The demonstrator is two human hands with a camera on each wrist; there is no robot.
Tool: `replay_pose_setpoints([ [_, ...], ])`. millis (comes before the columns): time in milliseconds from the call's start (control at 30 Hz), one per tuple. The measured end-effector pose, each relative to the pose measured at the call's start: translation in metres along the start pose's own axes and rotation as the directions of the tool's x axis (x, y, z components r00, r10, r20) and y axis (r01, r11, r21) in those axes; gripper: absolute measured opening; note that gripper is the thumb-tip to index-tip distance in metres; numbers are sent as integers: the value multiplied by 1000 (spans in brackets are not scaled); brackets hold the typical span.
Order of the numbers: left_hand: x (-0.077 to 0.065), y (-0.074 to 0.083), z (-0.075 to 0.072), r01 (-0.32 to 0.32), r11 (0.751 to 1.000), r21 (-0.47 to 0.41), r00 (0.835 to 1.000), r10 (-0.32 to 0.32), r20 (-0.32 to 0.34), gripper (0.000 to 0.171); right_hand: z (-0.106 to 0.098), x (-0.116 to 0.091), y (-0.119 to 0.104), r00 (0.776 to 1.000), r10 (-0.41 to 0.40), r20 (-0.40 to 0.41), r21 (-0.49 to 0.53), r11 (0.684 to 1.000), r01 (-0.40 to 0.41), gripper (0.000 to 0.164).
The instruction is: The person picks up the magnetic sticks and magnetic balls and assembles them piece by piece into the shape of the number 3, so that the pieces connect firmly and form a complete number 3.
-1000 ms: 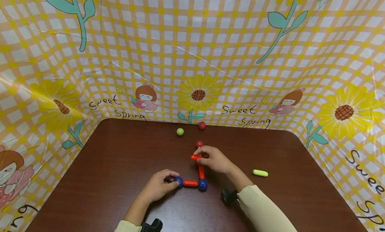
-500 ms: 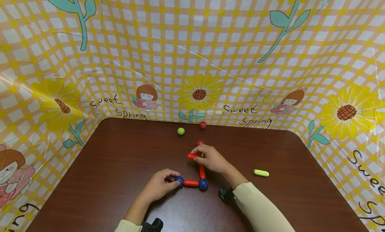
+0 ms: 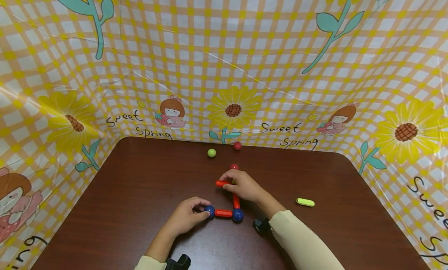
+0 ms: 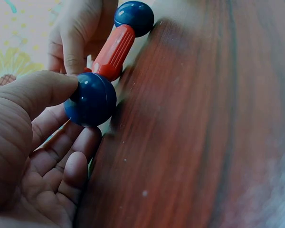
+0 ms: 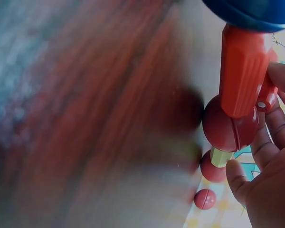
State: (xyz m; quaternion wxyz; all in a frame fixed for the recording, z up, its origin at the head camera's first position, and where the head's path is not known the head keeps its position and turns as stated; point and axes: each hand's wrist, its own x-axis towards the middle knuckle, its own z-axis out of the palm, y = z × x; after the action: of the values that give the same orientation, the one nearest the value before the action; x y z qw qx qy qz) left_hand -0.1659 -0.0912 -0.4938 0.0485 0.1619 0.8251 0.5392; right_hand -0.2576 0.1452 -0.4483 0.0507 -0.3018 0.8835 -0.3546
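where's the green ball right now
In the head view, the green ball lies near the far edge of the table, left of the farthest red ball.

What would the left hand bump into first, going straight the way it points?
The left hand pinches a blue ball; beyond, it would probably first meet the red rod joined to that ball, though depth is unclear.

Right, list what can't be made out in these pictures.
Head view: most of the middle red ball, behind the right hand.
Head view: right end of the held rod, under that hand.
Right wrist view: top of the corner blue ball, cut off by the upper edge.
Right wrist view: detail on the table, blurred.
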Motion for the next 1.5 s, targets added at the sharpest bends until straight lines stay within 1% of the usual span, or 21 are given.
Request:
replay_pose_setpoints([
  [100, 0, 0, 0, 1, 1000, 2, 1000, -1, 1, 23, 1, 1, 1, 1000, 4, 8, -24, 1000, -4, 17],
  [533, -1, -1, -1, 5, 1000, 2, 1000, -5, 7, 25, 4, 4, 4, 999, 2, 38, -65, 998, 0, 15],
  [1000, 0, 1, 0, 9, 1000, -7, 1000, -9, 2, 23, 3, 4, 2, 998, 22, 55, -69, 997, -18, 15],
  [1500, 0, 1, 0, 10, 1000, -6, 1000, -10, 3, 23, 3, 4, 0, 998, 23, 51, -37, 999, -21, 16],
])
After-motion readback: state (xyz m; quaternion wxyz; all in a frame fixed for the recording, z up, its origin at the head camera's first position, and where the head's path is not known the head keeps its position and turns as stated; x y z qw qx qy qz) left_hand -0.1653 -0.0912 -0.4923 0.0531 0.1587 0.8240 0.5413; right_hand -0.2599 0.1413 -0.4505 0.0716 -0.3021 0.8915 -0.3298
